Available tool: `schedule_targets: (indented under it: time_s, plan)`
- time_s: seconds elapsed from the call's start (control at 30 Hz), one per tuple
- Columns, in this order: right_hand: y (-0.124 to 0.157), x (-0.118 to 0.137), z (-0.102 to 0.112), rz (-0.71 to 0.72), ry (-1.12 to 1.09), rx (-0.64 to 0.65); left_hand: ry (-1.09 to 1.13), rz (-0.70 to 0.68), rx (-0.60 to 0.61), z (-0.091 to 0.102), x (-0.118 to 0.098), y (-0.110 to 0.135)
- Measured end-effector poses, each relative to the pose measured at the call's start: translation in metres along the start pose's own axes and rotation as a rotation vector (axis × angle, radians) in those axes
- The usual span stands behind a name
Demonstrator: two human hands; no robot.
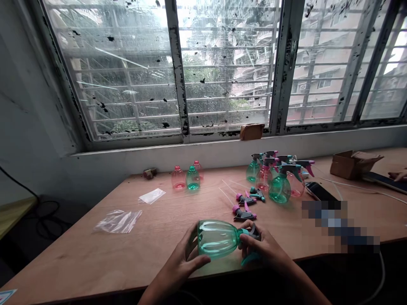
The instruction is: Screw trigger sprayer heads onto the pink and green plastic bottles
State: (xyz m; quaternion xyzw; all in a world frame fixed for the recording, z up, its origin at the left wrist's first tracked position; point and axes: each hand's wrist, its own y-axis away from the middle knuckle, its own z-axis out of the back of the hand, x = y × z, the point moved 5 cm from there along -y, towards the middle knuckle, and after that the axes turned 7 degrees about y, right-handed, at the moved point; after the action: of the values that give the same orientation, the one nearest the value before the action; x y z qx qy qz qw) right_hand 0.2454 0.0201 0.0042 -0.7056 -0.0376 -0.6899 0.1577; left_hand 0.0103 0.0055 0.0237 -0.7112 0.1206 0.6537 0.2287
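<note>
A green see-through spray bottle (pixel 216 238) lies on its side at the near edge of the wooden table (pixel 165 228). My left hand (pixel 181 259) is wrapped round its body. My right hand (pixel 262 245) is closed on its grey and teal trigger head (pixel 251 235) at the neck. Loose trigger heads (pixel 244 214) with long white tubes lie just beyond the bottle.
Three headless bottles (pixel 190 178), pink and green, stand mid-table. Several finished spray bottles (pixel 280 180) cluster at the right. Clear plastic bags (pixel 118 221) lie to the left. A phone (pixel 319 191), a cardboard box (pixel 349 164) and another person's hand (pixel 399 175) are at far right.
</note>
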Motion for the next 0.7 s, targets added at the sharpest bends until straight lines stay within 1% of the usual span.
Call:
schedule_targets:
  time_s: [0.13,0.27,0.4,0.53,0.6,0.7]
  plan:
    - [0.0009,0.0023,0.0001,0.001,0.010,-0.011,-0.070,-0.046,0.021,-0.0026,-0.0039,-0.0008]
    - [0.0005,0.0031,-0.0018,-0.004,0.016,0.002,-0.057,-0.018,0.054,-0.0060,-0.0051,0.0004]
    - [0.0005,0.0011,-0.0030,-0.011,0.011,0.023,-0.038,0.006,0.008,-0.0028,-0.0033,0.0009]
    - [0.0003,-0.0007,-0.0022,-0.021,0.018,0.031,-0.051,0.003,0.042,-0.0044,-0.0036,0.0000]
    - [0.0000,-0.0008,-0.0017,-0.027,0.025,0.032,-0.069,-0.019,0.036,-0.0052,-0.0066,-0.0001]
    - [0.0004,0.0006,-0.0021,-0.025,0.036,0.036,-0.046,-0.013,0.030,-0.0059,-0.0085,-0.0001]
